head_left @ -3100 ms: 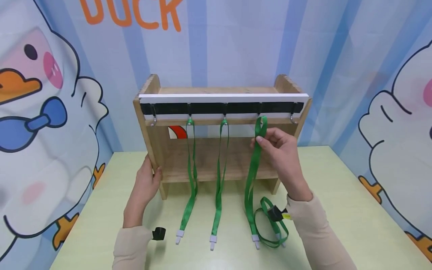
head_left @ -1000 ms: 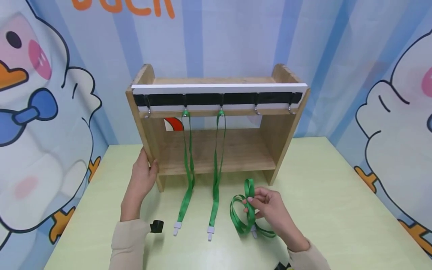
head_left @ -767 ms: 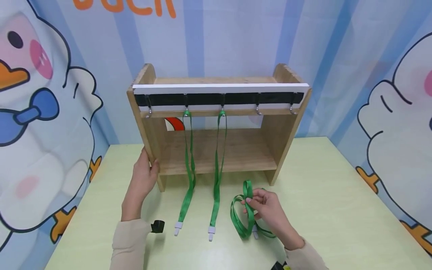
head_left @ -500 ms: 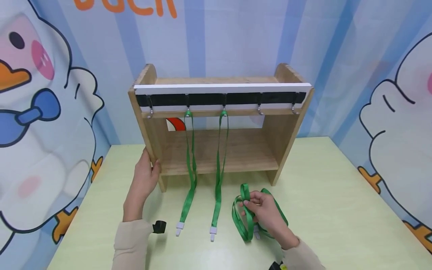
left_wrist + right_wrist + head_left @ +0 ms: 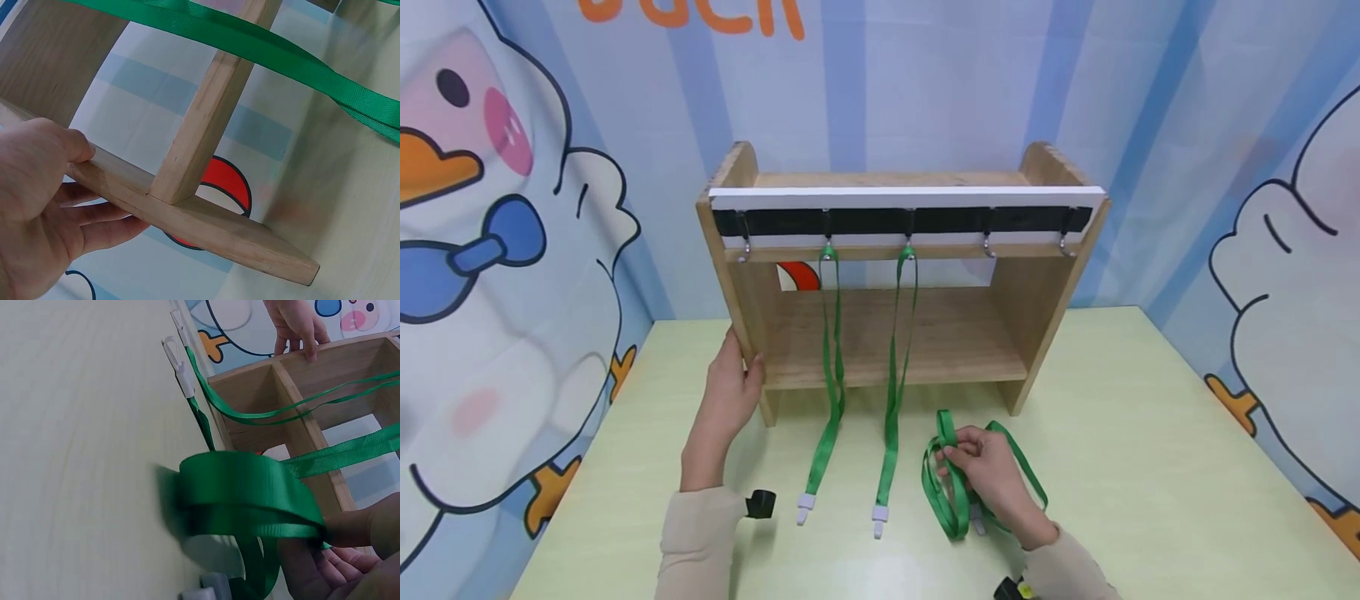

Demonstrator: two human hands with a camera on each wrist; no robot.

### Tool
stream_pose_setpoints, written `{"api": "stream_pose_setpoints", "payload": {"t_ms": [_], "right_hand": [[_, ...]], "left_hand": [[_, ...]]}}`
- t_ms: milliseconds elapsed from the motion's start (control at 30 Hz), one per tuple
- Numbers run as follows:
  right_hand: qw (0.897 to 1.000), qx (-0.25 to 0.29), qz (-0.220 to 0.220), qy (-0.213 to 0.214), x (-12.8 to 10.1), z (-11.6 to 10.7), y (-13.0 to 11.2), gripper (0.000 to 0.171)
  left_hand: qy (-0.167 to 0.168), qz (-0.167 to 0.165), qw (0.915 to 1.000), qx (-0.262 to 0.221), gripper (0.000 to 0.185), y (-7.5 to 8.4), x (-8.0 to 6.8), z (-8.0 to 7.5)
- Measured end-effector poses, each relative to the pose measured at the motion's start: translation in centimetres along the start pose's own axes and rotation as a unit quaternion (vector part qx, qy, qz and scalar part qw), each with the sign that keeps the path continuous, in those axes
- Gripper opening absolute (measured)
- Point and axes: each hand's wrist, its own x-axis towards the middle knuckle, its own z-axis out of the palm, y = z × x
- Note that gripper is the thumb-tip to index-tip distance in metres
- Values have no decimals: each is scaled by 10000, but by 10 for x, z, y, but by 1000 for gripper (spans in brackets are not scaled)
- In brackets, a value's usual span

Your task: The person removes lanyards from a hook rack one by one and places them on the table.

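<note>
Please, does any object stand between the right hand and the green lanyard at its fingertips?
Nothing visible does: the right hand pinches the green lanyard directly. The nearest hanging lanyard is off to the left, not between them.

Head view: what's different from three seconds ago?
The right hand has moved down from the fourth hook, counting from the left, to near the table; that hook has lost its lanyard, and the hand pinches a looped green strap. Unchanged: the left hand grips the shelf, and the lanyards hang from the second and third hooks.
</note>
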Motion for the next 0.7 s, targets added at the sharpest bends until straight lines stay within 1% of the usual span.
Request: {"api": "stream_pose_setpoints", "payload": {"t_ms": [233, 433, 700], "right_hand": [[9999, -75, -25, 134, 1, 1, 2, 17], [9998, -138, -125, 62, 0, 2, 1, 17], [9990, -386, -204, 4, 0, 3, 6, 19]], "left_hand": [[-10, 1, 10000, 4, 60, -1, 0, 0], [19, 64, 10000, 23, 60, 0, 1, -1], [-89, -80, 9999, 0, 62, 1, 0, -1]]}}
